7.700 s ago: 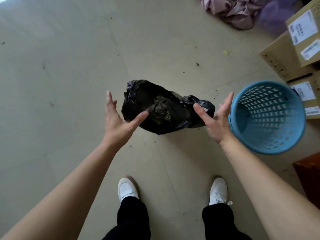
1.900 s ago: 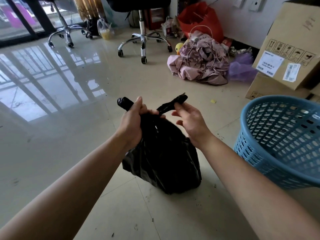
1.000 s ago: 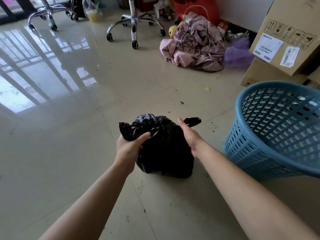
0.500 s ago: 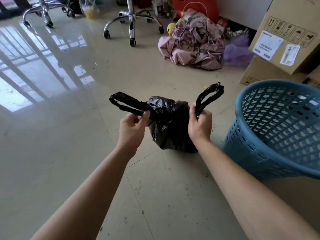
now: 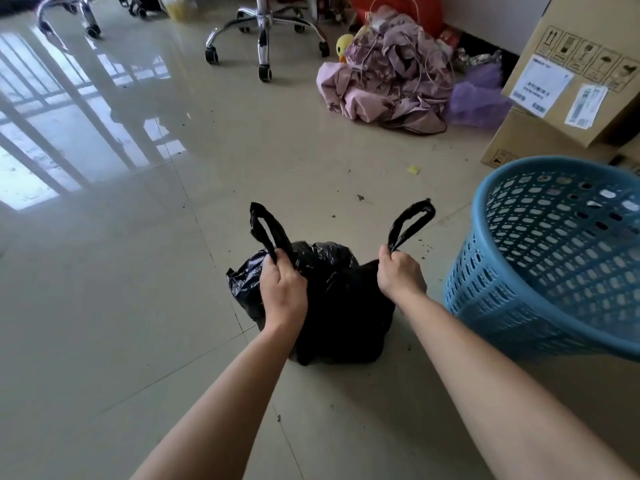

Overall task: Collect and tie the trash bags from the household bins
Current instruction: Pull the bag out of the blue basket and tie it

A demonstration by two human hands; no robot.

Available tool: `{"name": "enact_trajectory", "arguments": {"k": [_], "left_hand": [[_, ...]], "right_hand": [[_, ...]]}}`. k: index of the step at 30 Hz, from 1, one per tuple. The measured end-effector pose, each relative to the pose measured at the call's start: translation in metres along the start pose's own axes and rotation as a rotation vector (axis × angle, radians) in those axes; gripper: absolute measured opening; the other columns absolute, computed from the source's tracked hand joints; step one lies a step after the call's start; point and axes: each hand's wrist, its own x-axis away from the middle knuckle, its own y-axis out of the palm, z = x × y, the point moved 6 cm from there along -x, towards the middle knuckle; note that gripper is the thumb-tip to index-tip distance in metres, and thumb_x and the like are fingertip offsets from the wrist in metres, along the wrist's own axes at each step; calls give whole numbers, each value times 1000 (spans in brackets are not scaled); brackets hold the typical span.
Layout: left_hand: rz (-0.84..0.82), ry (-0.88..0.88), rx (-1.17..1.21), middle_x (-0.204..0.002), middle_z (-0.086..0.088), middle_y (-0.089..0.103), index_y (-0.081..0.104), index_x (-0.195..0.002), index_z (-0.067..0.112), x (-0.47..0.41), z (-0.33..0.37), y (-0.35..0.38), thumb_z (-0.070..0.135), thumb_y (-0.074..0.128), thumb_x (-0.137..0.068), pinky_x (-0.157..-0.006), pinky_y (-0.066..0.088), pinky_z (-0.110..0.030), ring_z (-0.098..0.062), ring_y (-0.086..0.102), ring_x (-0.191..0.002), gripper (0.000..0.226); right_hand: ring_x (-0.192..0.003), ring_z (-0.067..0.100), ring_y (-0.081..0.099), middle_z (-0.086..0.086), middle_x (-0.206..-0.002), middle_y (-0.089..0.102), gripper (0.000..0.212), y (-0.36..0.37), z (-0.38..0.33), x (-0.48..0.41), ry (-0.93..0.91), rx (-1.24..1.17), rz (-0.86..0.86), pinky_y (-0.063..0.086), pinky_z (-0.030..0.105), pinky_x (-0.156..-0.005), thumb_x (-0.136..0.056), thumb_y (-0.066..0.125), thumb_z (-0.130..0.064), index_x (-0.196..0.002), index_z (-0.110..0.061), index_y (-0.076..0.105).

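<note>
L forearm (image 5: 221, 403) & R forearm (image 5: 485, 375) bare as far as seen; L hand (image 5: 282, 292), R hand (image 5: 400, 275) bare too.

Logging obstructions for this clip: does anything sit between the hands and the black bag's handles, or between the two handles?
Nothing visible. The left hand grips the left handle, the right hand the right handle; only the top of the bag lies between. The blue basket stands aside.
</note>
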Motion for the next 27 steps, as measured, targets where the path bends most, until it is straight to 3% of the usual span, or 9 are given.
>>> {"name": "enact_trajectory", "arguments": {"k": [3,5,9,11,14,16,18,22,27], "left_hand": [[-58,23,-113,-59,9,45,41,-83,23,-1,2,1,42,37,-104,-57,37,-35,-22,42,-55,29],[-118,103,-324,-72,4,56,46,-98,15,3,13,5,42,46,-103,-64,42,-28,-21,53,-67,27],[-104,663,-735,-82,-7,65,58,-95,7,12,44,13,23,48,-101,-80,36,-35,-32,58,-81,20],[-90,778,-725,-78,-8,63,56,-86,6,6,53,19,16,49,-97,-76,38,-35,-30,57,-75,16],[-156,484,-465,-75,2,70,55,-93,12,-7,54,22,16,43,-104,-72,46,-19,-11,65,-72,16],[-245,93,-222,-71,-5,70,51,-95,10,-22,28,24,15,37,-107,-69,53,-21,-16,71,-68,19],[-280,-187,-150,-66,-11,67,49,-98,2,-29,-6,18,11,34,-108,-59,55,-25,-20,70,-56,20],[-298,-438,-132,-57,-5,57,55,-95,2,-18,-45,1,9,43,-104,-53,54,-28,-17,63,-48,16],[-205,-626,530,-51,2,27,47,-80,12,-38,-24,-7,16,41,-98,-55,41,-31,-15,30,-42,19]], "right_hand": [[-95,35,62,17,-101,67,57,0,5,6,-74,91,56,39,35,-71,-106,22,-45,-85,-8,60],[-90,37,63,19,-96,68,56,-1,-4,11,-193,117,106,37,34,-67,-106,24,-44,-78,-8,56],[-88,36,63,16,-88,64,49,-6,-25,12,-260,11,139,32,32,-66,-107,27,-41,-79,-10,52],[-91,35,62,18,-93,66,47,-3,-29,12,-230,-84,112,33,32,-69,-107,27,-40,-82,-9,52],[-96,36,62,20,-94,67,50,8,-22,7,-72,-345,19,45,39,-79,-106,31,-40,-75,-8,53],[-95,33,62,14,-90,67,49,12,-17,6,25,-505,-33,48,37,-86,-105,34,-41,-72,-14,57],[-89,28,62,7,-83,66,48,14,-21,10,-25,-490,-75,42,30,-77,-105,37,-40,-73,-15,61],[-84,26,62,-1,-74,62,43,34,-34,22,-268,-184,-195,42,31,-73,-104,36,-44,-74,-25,59],[-86,28,62,0,-74,60,40,28,-36,22,-359,-13,-240,41,32,-72,-105,30,-47,-84,-25,56]]}}
